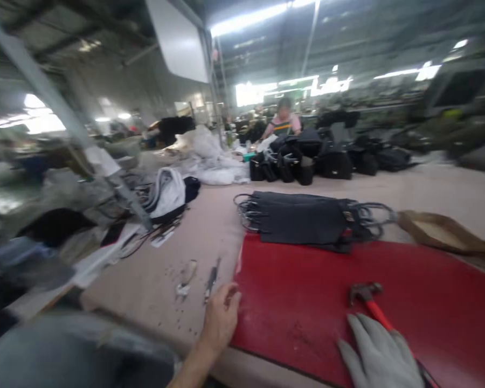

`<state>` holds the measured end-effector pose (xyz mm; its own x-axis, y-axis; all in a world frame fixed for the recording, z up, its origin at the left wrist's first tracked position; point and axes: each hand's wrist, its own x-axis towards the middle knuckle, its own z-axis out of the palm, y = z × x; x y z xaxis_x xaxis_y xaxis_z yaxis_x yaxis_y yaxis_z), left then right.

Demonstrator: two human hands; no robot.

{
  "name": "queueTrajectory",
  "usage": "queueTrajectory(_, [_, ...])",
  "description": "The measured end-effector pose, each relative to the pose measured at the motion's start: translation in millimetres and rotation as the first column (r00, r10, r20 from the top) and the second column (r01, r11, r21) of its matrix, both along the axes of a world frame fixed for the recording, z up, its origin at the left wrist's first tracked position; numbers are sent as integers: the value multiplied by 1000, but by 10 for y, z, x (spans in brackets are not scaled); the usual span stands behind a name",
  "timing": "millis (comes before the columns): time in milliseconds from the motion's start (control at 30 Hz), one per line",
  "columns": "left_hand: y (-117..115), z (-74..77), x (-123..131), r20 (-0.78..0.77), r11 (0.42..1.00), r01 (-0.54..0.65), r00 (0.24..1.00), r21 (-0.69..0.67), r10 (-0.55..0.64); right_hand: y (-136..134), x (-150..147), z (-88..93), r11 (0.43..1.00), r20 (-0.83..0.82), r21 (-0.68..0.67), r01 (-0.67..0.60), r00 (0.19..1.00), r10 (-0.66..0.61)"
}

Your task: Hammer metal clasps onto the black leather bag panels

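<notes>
Board of flat, smooth red material point(291, 302) lies on a pinkish-beige tabletop point(141, 291), its near edge close along the tabletop's own edge. At the board's left edge is the bare left hand point(222, 315), fingers loosely curled; I cannot tell whether they hold that edge. Over the board's near right part, the right hand point(382, 350) in a grey fabric glove spreads its fingers beside the claw hammer with a red handle point(375, 310); the hammer lies on the board, head pointing away, and I cannot tell whether the palm grips the handle. Between the two hands, the board gives a broad open span, reaching back to the layered black flat pieces with grey loops point(307, 218) overlapping its far edge. Left of the board are a slim dark tool point(212, 277), a beige scrap point(188, 273) and dark specks. Behind its far right stands a shallow brown tray point(440, 231). Farther beyond the board come black bags point(335, 159), a heap of whitish plastic point(214, 159) and a co-worker in pink sleeves point(283, 123), under blurred strip lights point(250, 20).
</notes>
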<state>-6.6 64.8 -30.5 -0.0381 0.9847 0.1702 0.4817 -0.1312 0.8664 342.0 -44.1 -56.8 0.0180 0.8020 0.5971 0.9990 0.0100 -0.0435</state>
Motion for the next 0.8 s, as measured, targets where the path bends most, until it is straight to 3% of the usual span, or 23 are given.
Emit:
queueTrajectory(133, [534, 55, 493, -323, 990, 127, 941, 62, -100, -81, -22, -45, 996, 110, 62, 67, 991, -74])
queueTrajectory(233, [999, 169, 715, -625, 984, 167, 776, 68, -88, -71, -110, -45, 995, 86, 83, 62, 994, -69])
queueTrajectory(300, [1319, 244, 819, -725, 978, 201, 682, 60, -95, -84, -118, -37, 994, 55, 84, 66, 996, -71])
queueTrajectory(433, [1817, 326, 984, -806, 959, 278, 579, 51, -125, -134, -105, -34, 994, 10, 77, 79, 997, -80])
queueTrajectory(600, [2021, 342, 1054, -880, 940, 342, 449, 8, -156, -190, -143, -75, 990, -46, 38, 139, 990, -137])
queueTrajectory(800, [1889, 332, 826, -916, 901, 428, 329, -72, -230, -212, -185, -94, 989, -111, 16, 149, 983, -146])
